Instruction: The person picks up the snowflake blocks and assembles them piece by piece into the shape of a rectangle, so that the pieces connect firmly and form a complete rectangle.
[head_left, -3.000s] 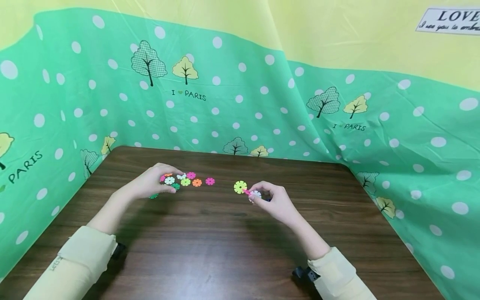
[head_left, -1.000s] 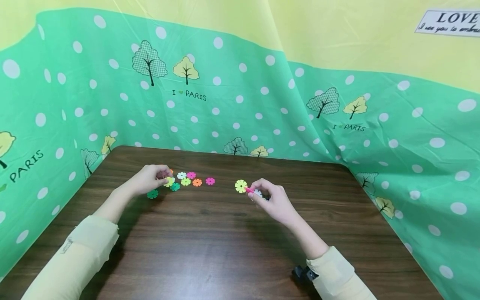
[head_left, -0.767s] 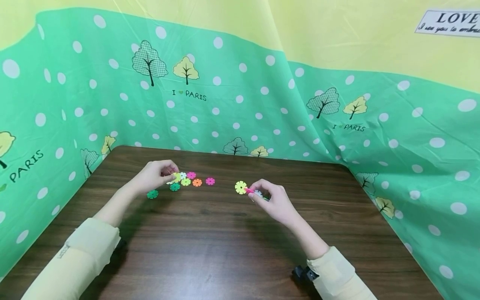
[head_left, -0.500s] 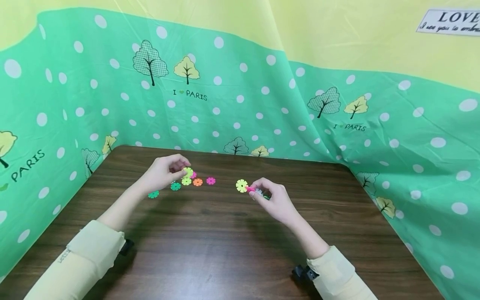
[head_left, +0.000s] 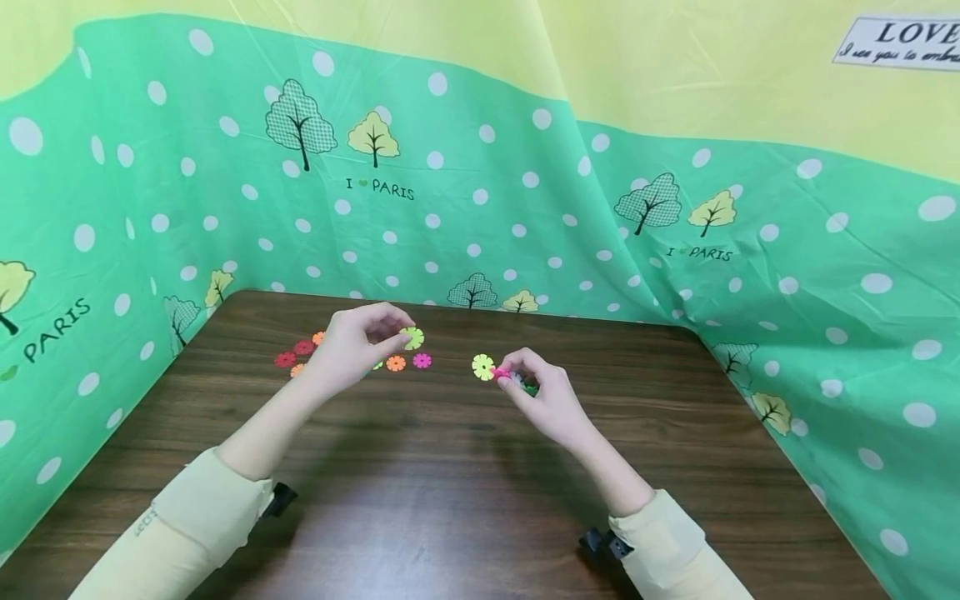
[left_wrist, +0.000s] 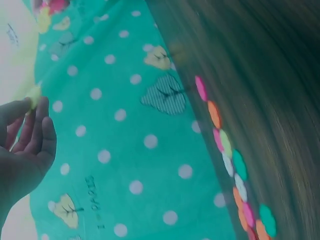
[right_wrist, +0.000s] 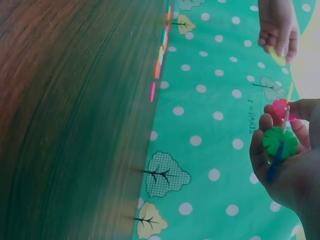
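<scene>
My left hand (head_left: 348, 354) pinches a yellow-green snowflake disc (head_left: 412, 337) between thumb and fingertips, above the table. To its right, my right hand (head_left: 551, 404) holds a chain of interlocked snowflake discs. A yellow disc (head_left: 483, 367) sticks out at the chain's left end, with a pink disc (head_left: 500, 374) at my fingertips. In the right wrist view, a green disc (right_wrist: 280, 142) and a blue disc (right_wrist: 275, 162) of the chain lie by the palm. A thin white disc shows edge-on between pink and green. The two hands are apart.
Loose discs lie on the brown wooden table (head_left: 450, 500) around and behind my left hand, among them red (head_left: 285, 359), orange (head_left: 395, 363) and pink (head_left: 422, 361) ones. A green dotted cloth (head_left: 480, 225) hangs along the table's back and sides.
My left hand has taken a yellow-green disc from the loose discs and carried it up and right, nearer the right hand. My right hand has risen slightly, still holding the chain.
</scene>
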